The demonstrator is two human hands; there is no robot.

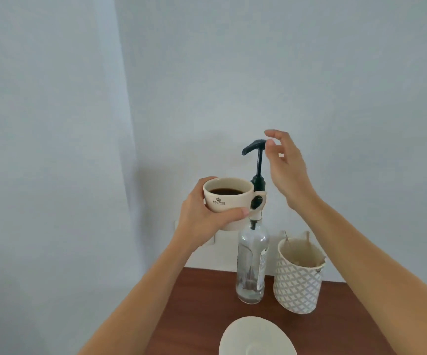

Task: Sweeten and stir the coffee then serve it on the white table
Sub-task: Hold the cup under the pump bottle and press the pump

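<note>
My left hand grips a cream cup of black coffee and holds it in the air, just under the spout of a dark pump. The pump tops a clear glass syrup bottle that stands on the brown table. Beside the pump head hovers my right hand, fingers spread and empty, fingertips close to the pump top without pressing it. The cup's handle points right and overlaps the bottle neck.
A patterned white-and-grey holder with a thin utensil handle sticking out stands right of the bottle. A white saucer lies at the table's near edge. A pale wall stands behind everything.
</note>
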